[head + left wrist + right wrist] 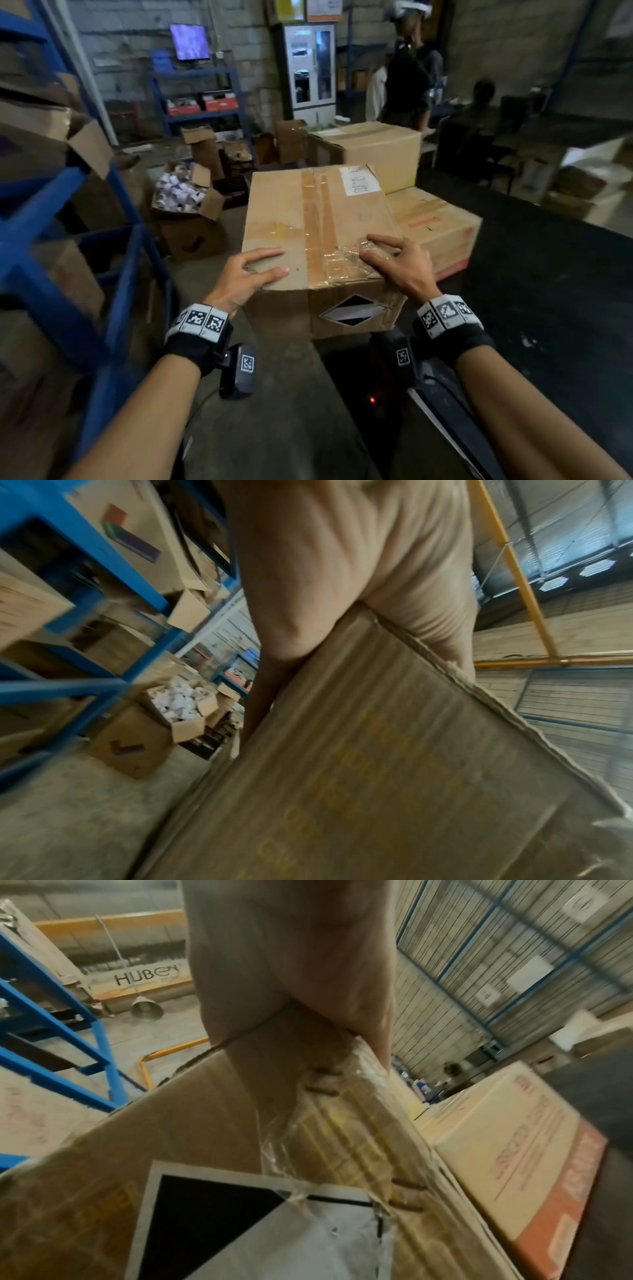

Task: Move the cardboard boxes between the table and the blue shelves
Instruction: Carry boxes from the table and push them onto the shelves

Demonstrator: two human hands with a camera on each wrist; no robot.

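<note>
The cardboard box (318,219) we are handling sits lengthwise in front of us, its near end jutting past the dark table (548,274) toward our body, with the blue shelves (51,212) close on our left. Our left hand (246,274) lies on the near left top corner, fingers nearly straight and spread on the cardboard; our right hand (397,262) rests on the near right corner over crumpled clear tape (346,257), fingers loosely bent, clasping nothing. Neither hand has a true hold yet. To do this step well, we judge that both palms should slide down the side faces and under the bottom edge, keeping off the loose tape, so the load stays level as we turn toward the shelves. We count three closed boxes on the table side: this one, a flat box with orange print (442,229) just beside it, and a larger box (376,150) behind.
</note>
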